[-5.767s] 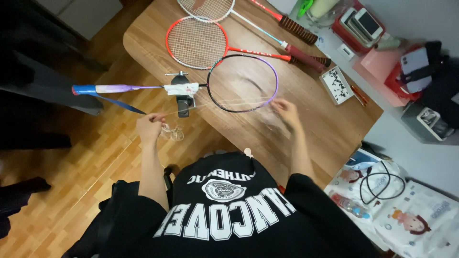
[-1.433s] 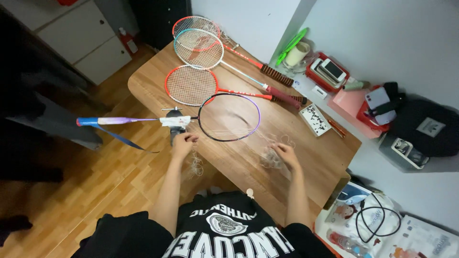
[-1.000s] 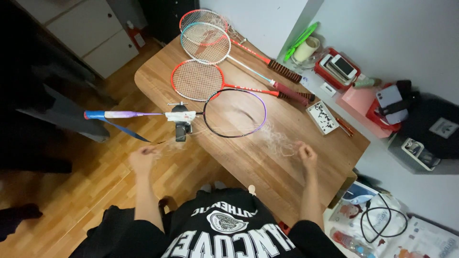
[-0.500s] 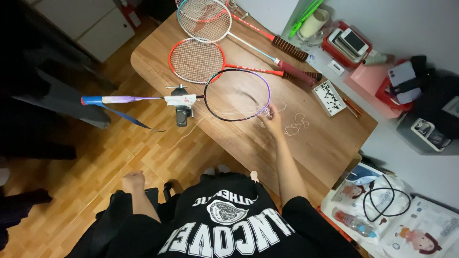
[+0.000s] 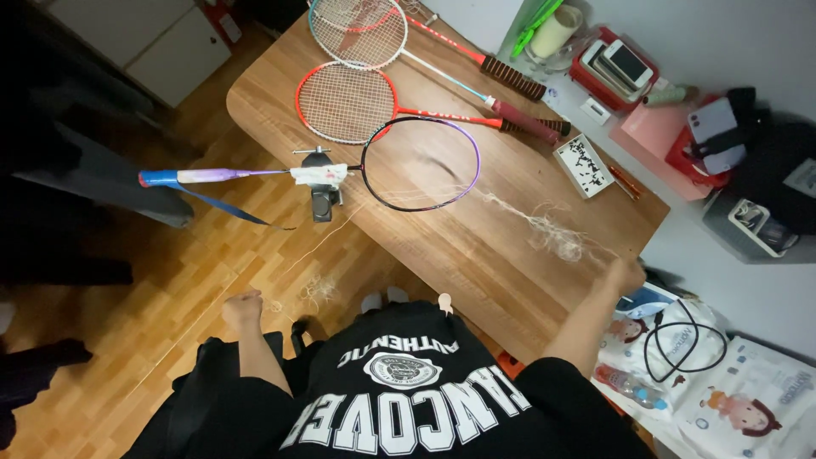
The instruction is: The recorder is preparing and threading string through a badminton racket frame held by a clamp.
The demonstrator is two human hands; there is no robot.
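We are pulling one string (image 5: 544,228) out of the purple racket (image 5: 421,164) clamped at the bench (image 5: 476,255) edge, our right hand (image 5: 627,274) and left hand (image 5: 242,308) each closed on it. Three more rackets (image 5: 348,100) are lying beyond.

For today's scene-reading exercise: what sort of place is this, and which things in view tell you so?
Probably a home corner used for stringing rackets. A purple-framed racket sits clamped at the edge of a wooden table, loose string trails across it, and two strung rackets lie beside it.

Single head-worn view, high above, looking steeply down, wooden table (image 5: 476,255) ahead, floor left
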